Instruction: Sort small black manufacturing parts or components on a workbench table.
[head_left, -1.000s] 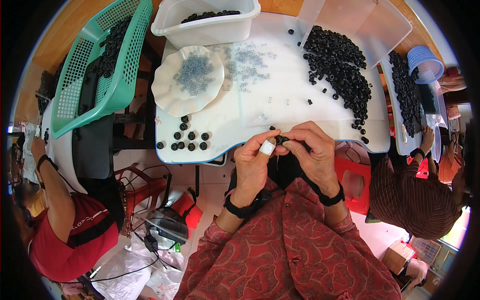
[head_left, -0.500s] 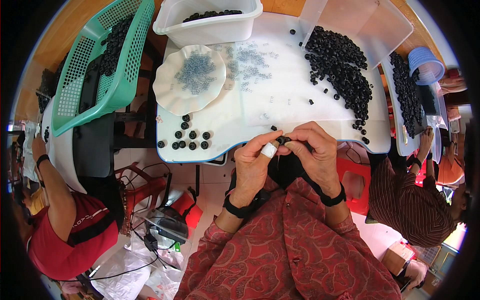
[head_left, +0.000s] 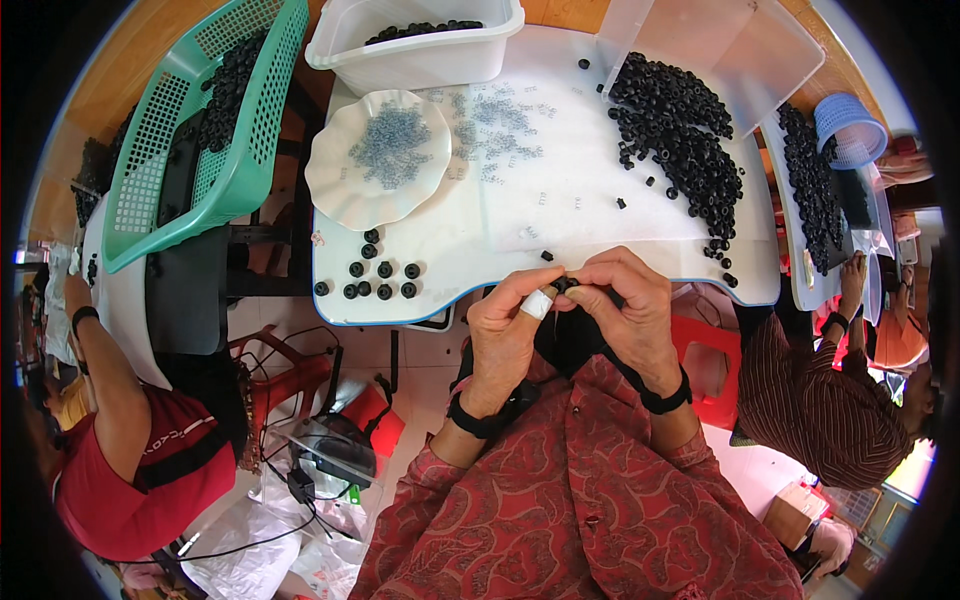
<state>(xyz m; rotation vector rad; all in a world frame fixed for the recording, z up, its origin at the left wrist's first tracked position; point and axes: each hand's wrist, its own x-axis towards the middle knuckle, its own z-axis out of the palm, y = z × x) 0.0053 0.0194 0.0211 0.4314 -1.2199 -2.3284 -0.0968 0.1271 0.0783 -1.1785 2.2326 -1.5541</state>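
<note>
Both my hands meet at the table's near edge over a small round black part. My left hand, its thumb wrapped in white tape, pinches the part from the left. From the other side my right hand grips it between thumb and forefinger, covering most of it. Just beyond my fingers lies one loose black piece. Several round black parts stand in a loose group at the table's left front. A big heap of black parts spreads over the right side.
A scalloped white plate holds small clear springlike pieces, with more scattered beside it. Behind it stands a white tub; a clear bin lies tipped at the heap. Left is a green basket. People sit at tables on both sides.
My fingers have shifted very slightly around the black part, and my right hand sits a touch lower. The things on the table stay where they were.
</note>
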